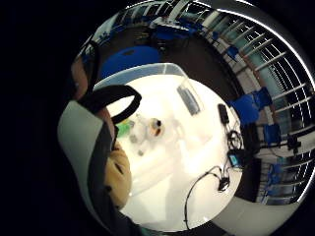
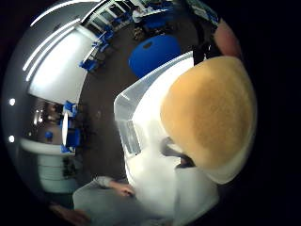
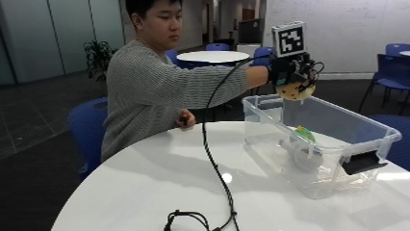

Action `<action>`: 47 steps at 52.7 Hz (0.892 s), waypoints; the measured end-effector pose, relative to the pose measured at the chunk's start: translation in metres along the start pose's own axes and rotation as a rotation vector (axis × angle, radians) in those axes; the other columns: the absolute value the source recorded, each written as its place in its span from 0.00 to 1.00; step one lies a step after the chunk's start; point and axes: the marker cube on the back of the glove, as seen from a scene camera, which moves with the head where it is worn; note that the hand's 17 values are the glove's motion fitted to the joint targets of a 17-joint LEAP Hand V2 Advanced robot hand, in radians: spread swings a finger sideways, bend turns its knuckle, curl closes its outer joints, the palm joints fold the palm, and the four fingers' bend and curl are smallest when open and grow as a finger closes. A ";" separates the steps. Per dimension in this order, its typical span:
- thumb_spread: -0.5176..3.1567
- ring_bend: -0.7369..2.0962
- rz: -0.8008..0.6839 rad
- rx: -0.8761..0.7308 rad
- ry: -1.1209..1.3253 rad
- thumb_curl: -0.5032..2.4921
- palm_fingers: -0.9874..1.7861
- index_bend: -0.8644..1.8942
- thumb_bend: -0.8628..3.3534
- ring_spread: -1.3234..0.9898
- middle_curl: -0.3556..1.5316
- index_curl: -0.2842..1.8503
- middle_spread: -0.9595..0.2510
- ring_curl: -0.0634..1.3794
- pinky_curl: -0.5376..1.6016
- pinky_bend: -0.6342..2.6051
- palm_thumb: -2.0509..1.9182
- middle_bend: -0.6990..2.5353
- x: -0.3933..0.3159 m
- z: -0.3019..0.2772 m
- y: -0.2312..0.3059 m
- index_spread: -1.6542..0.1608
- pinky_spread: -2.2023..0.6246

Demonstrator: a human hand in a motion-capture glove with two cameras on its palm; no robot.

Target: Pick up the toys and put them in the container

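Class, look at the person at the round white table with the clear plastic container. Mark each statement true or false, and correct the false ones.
1. The gloved right hand holds a tan toy above the container. True.
2. The container holds nothing. False: several toys already lie inside it.
3. The tan toy rests on the table. False: it is held in the air over the container.
4. A black cable runs across the table. True.
5. The person's bare hand is near the table edge. True.
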 end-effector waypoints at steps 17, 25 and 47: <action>0.38 0.56 0.006 -0.247 0.116 0.49 0.28 0.36 0.17 0.38 0.59 0.51 0.59 0.54 0.50 0.64 0.54 0.33 0.018 0.054 0.032 0.68 0.70; 0.42 0.46 0.040 -0.251 0.092 0.42 0.28 0.36 0.18 0.44 0.52 0.44 0.62 0.45 0.46 0.60 0.50 0.27 0.024 0.057 0.038 0.68 0.76; 0.46 0.41 0.065 -0.123 -0.062 0.30 0.31 0.36 0.19 0.50 0.42 0.35 0.66 0.38 0.42 0.54 0.49 0.26 0.081 0.003 0.132 0.70 0.79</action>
